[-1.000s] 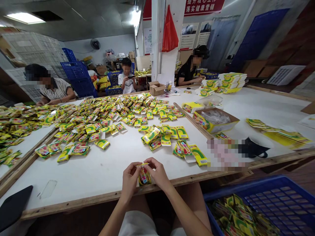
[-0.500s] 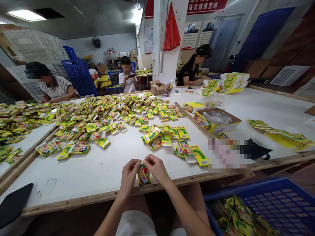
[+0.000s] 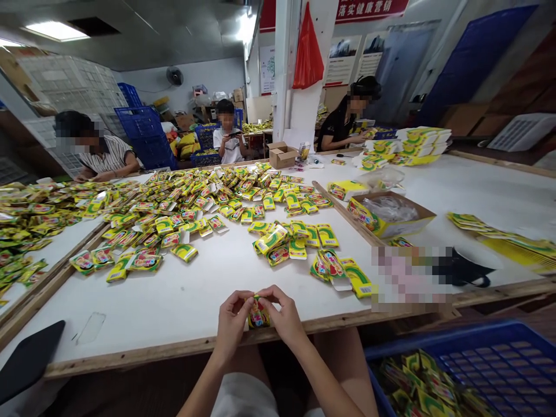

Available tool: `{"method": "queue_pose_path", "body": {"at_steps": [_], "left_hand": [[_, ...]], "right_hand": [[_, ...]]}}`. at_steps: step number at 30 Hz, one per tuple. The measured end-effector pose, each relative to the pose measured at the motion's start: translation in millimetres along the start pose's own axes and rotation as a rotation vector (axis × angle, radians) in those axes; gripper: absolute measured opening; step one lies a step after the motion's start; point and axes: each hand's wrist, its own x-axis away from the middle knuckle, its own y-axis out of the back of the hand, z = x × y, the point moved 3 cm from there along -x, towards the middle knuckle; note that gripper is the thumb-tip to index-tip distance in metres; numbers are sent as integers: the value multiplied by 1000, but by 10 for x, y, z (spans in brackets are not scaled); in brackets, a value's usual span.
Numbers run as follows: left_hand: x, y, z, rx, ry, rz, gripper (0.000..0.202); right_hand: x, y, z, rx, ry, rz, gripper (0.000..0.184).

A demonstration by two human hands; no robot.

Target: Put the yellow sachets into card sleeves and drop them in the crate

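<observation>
My left hand [image 3: 232, 322] and my right hand [image 3: 282, 315] meet over the near edge of the white table [image 3: 182, 301]. Both pinch the top of one small yellow and red packet [image 3: 258, 317], which hangs between them at the table's wooden rim. The fingers of both hands are closed on it. A little beyond, a loose cluster of the same yellow and green packets [image 3: 295, 243] lies on the table. A far larger heap of packets [image 3: 182, 202] covers the middle and left of the table.
A blue plastic crate [image 3: 469, 370] holding several packets stands at my lower right. An open printed carton [image 3: 388, 214] sits right of a wooden divider strip. A dark object [image 3: 26, 359] lies at the near left corner. Three people sit along the far side.
Both hands have sunk a little toward the table edge, and the packet between them now looks shorter, squeezed at its top. The view has shifted slightly right.
</observation>
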Motion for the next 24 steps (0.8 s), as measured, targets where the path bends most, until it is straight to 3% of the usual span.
{"method": "queue_pose_path", "body": {"at_steps": [9,17,24], "left_hand": [[77,-26,12,78,-5,-72,21],[18,27,-42,-90,-43,-25,22],[-41,35,88,25,-13,-58,22]], "right_hand": [[54,-11,-31,-54,5,-82,16],[76,-5,-35,40,1,-64,17],[63,-44,-65,2,-68,40,20]]}}
